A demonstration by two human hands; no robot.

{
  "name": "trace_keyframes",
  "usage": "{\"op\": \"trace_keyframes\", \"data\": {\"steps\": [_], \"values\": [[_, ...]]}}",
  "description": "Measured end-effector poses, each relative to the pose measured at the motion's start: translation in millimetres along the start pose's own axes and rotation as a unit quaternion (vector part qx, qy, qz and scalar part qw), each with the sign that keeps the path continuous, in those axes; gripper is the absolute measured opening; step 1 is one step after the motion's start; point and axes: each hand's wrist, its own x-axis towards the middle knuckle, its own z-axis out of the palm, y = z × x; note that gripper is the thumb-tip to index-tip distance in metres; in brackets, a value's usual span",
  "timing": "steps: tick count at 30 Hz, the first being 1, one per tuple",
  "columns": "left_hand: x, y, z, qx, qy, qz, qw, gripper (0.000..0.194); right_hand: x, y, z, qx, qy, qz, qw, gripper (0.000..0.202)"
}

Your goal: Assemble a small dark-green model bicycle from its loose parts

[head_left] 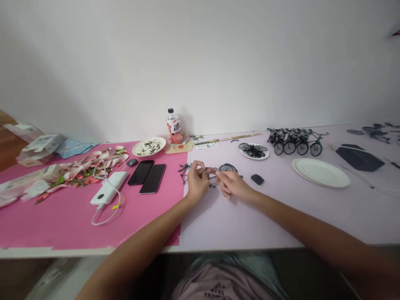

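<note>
My left hand (198,181) is closed in a pinch, thumb against index finger, on a small dark part that is mostly hidden by the fingers. My right hand (231,184) meets it from the right, its fingertips pinched on the same small part. Both hands are held just above the pale half of the table. Behind the left hand lies a thin dark model bicycle frame (184,171). A spoked toy wheel (228,167) shows behind the right hand. To the right of that hand lies a small black block (257,179).
Assembled model bicycles (293,142) stand in a row at the back right, near a plate of black parts (265,153) and white plates (321,173). Leftward are phones (153,178), a white power bank (109,188) with cable, artificial petals (93,162) and a bottle (174,127).
</note>
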Motion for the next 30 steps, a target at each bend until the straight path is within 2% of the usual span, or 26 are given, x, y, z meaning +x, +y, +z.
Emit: {"op": "trace_keyframes", "data": {"steps": [3, 5, 7, 9, 11, 13, 14, 16, 19, 21, 24, 25, 27, 30], "values": [[2, -3, -0.4, 0.02, -0.002, 0.067, 0.998, 0.025, 2, -2, 0, 0.207, -0.042, 0.061, 0.976, 0.048], [5, -6, -2.1, 0.042, -0.015, 0.104, 0.994, 0.022, 4, -3, -2, 0.261, -0.066, 0.082, 0.959, 0.048], [7, -7, -4.2, 0.075, -0.031, 0.119, 0.99, 0.022, 5, -3, -4, 0.256, -0.067, 0.084, 0.961, 0.048], [8, -6, -5.7, 0.101, -0.033, 0.106, 0.989, 0.023, 5, -5, -5, 0.19, -0.053, 0.068, 0.978, 0.05], [8, -3, -5.8, 0.105, -0.03, 0.084, 0.99, 0.024, 3, -8, -6, 0.077, -0.029, 0.029, 0.996, 0.051], [7, 0, -4.7, 0.093, -0.032, 0.068, 0.993, 0.025, 1, -9, -6, -0.064, 0.007, -0.026, 0.998, 0.049], [6, 1, -3.9, 0.084, -0.036, 0.063, 0.994, 0.026, 1, -9, -7, -0.141, 0.031, -0.059, 0.988, 0.046], [5, 4, -2.7, 0.066, -0.042, 0.051, 0.996, 0.029, 1, -7, -10, -0.301, 0.081, -0.131, 0.941, 0.039], [4, 9, -2.1, 0.037, -0.043, 0.032, 0.998, 0.033, 1, -3, -17, -0.502, 0.113, -0.233, 0.825, 0.029], [3, 12, -2.3, 0.024, -0.046, 0.026, 0.998, 0.033, 0, -4, -21, -0.576, 0.105, -0.278, 0.762, 0.028], [3, 15, -2.3, 0.021, -0.055, 0.021, 0.998, 0.034, -2, -8, -26, -0.627, 0.098, -0.311, 0.707, 0.028], [3, 15, -2.1, 0.02, -0.057, 0.019, 0.998, 0.034, -3, -9, -26, -0.632, 0.098, -0.314, 0.701, 0.028], [2, 15, -1.2, 0.016, -0.054, 0.015, 0.998, 0.034, -3, -9, -26, -0.631, 0.092, -0.305, 0.707, 0.03], [1, 12, 0.4, 0.008, -0.036, 0.008, 0.999, 0.034, -2, -6, -22, -0.598, 0.085, -0.259, 0.754, 0.036]]}}
